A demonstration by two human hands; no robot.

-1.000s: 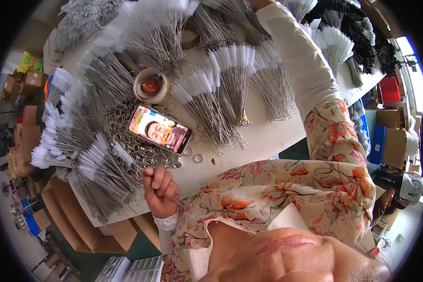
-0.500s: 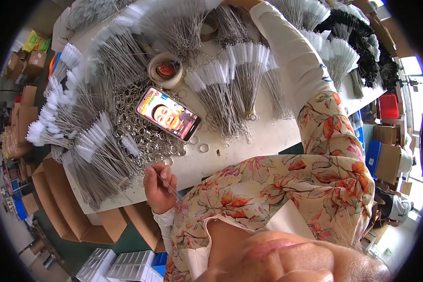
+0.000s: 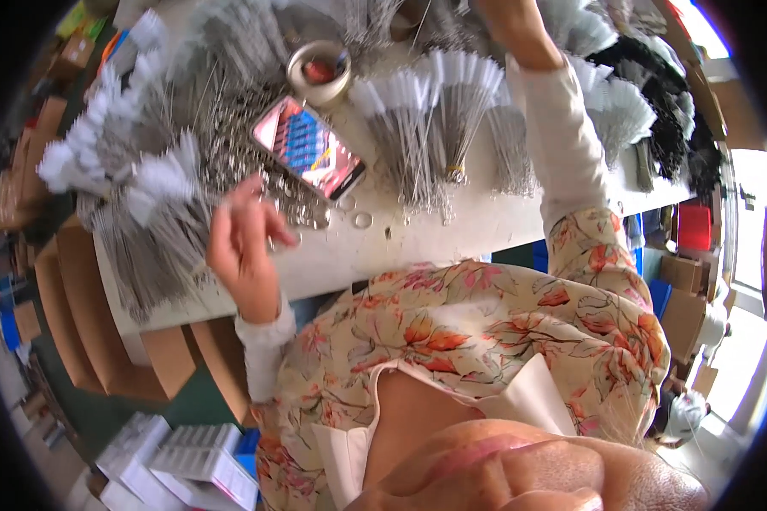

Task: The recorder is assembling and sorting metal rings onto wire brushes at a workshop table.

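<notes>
My left hand [image 3: 244, 247], blurred by movement, hovers at the near edge of the pile of metal rings [image 3: 217, 153], its fingers loosely apart and no object visible in them. My right hand [image 3: 520, 32] stretches to the far side of the table among the wire-stemmed brushes; the upper edge of the picture cuts off its fingers. A bundle of white-bristled brushes [image 3: 464, 111] lies below my right hand, stems toward me. On the rings rests a phone [image 3: 307, 146] with a lit screen. Behind it stands a round tub [image 3: 318, 95] with a reddish thing inside.
More white brushes [image 3: 85, 149] are heaped along the table's left side, and black brushes [image 3: 669, 111] lie at the far right. Loose rings [image 3: 362, 221] lie on the white table [image 3: 332, 260]. Open cardboard boxes [image 3: 102, 341] and white plastic trays [image 3: 198, 456] stand below on the left.
My left hand has left the near table edge, moved up and left to the rings, and the thin wire no longer shows in it. My right hand has come further into view. The phone's picture differs.
</notes>
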